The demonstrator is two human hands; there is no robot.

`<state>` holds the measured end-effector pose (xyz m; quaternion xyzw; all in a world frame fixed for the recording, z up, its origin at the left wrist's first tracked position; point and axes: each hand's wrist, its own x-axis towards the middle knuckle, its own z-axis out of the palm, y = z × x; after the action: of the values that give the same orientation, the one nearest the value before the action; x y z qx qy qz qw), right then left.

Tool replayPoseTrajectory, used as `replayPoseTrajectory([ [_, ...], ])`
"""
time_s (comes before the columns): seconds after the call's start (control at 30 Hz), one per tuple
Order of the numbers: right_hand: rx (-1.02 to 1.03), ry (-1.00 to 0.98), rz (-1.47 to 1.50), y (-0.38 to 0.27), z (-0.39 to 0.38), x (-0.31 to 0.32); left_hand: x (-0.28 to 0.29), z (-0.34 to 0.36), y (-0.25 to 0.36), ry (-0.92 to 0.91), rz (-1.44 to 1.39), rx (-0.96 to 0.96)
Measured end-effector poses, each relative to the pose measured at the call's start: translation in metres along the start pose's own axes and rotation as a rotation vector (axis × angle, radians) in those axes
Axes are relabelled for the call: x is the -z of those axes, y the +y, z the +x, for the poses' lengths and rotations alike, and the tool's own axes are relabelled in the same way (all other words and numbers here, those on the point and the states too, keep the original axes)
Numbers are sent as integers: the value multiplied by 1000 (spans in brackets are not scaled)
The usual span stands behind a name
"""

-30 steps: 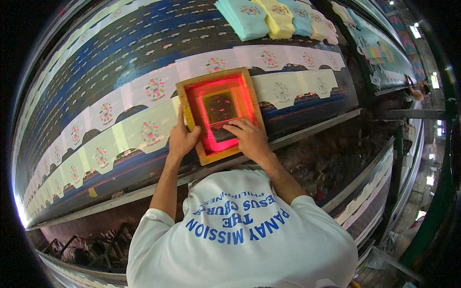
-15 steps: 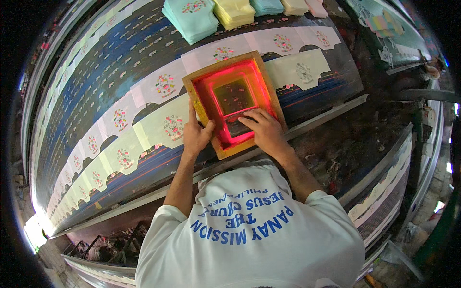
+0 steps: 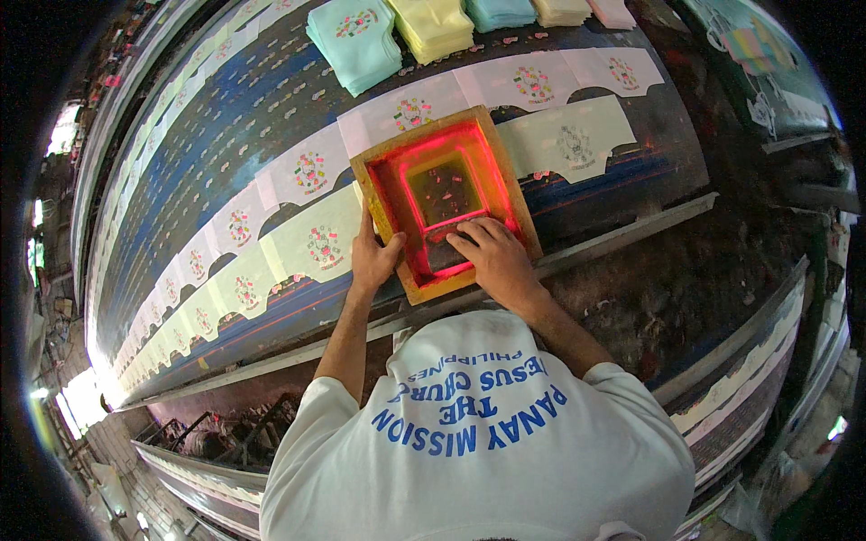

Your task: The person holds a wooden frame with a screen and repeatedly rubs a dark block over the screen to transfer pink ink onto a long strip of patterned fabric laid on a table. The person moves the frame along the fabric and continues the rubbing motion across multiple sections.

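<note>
A wooden screen-printing frame (image 3: 377, 194), stained orange and red inside, lies tilted over the pale printed cloth pieces on the long table. My left hand (image 3: 374, 259) grips its left side, thumb on top and fingers along the outer edge. Inside the frame, at the near end of the mesh, my right hand (image 3: 499, 260) is closed on a dark, flat squeegee (image 3: 444, 255); the fingers partly hide it. To the left lies a pale yellow cloth piece with a printed figure (image 3: 324, 247). Another printed cloth piece (image 3: 570, 140) lies right of the frame.
Rows of scalloped cloth pieces (image 3: 309, 171) run along the dark table. Folded stacks, a light blue one (image 3: 356, 50) and a yellow one (image 3: 435, 32) among them, stand at the far side. A metal rail (image 3: 631, 225) borders the near edge. More racks of cloth (image 3: 735, 397) stand lower right.
My right hand and the squeegee have slid slightly toward the near end of the frame. My left hand keeps its hold. The whole view has shifted a little.
</note>
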<state>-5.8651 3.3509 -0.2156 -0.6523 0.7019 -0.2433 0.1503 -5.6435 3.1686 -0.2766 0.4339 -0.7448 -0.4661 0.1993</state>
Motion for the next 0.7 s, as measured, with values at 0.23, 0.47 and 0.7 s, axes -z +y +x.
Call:
replayPoseTrajectory([
  [0.23,4,-143,154,22,55,22,1,-2,-5,-27,-7,36],
  [0.47,4,-15,68,39,140,7,2,-1,-2,-40,8,55],
  [0.7,-45,-25,85,11,43,2,-3,0,-13,-2,70,-38],
])
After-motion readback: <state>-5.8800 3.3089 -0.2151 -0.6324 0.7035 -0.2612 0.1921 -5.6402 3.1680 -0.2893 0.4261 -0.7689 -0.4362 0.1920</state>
